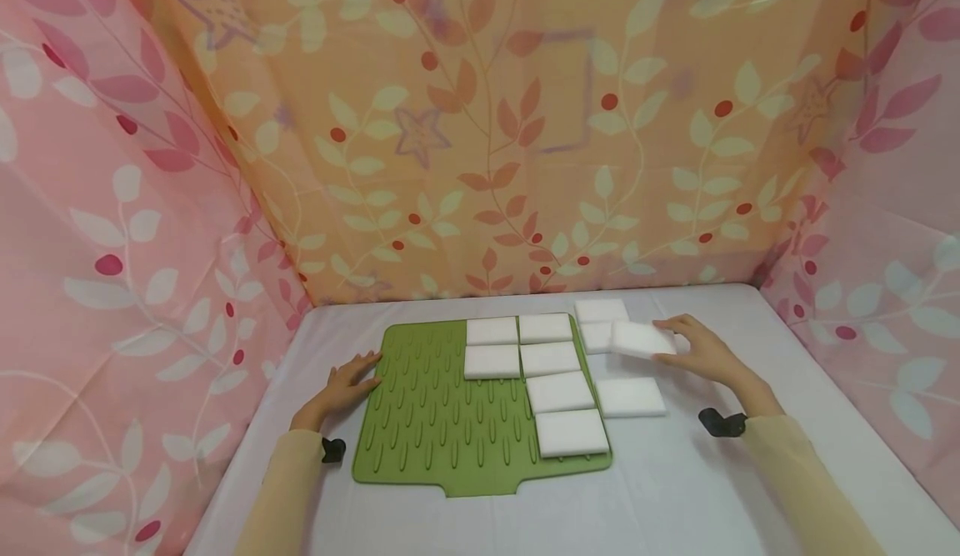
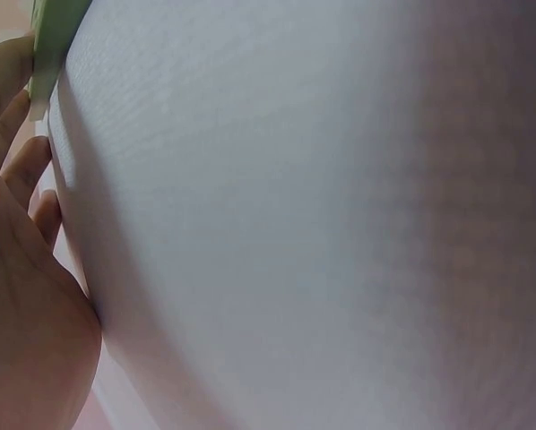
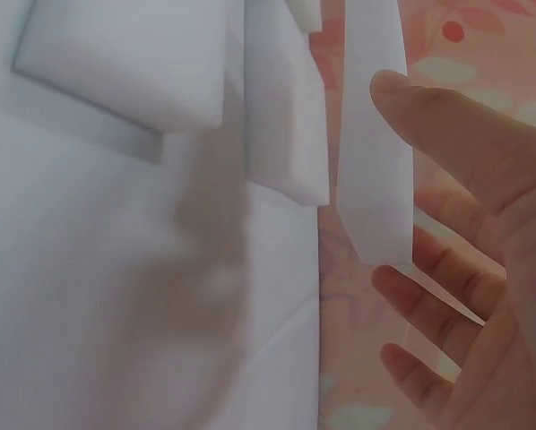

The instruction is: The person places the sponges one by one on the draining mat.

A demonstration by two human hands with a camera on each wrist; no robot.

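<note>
On a white-draped bench (image 1: 675,489) before floral cloth (image 1: 480,122): pinching a white block (image 1: 642,339) aloft, right of the green mat (image 1: 420,410), with right hand (image 1: 708,354); touching mat's left edge with loosely spread left hand (image 1: 347,384).

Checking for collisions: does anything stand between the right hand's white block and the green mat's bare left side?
Yes: white blocks on the mat and loose ones right of it; the held block, raised, might pass over.
</note>
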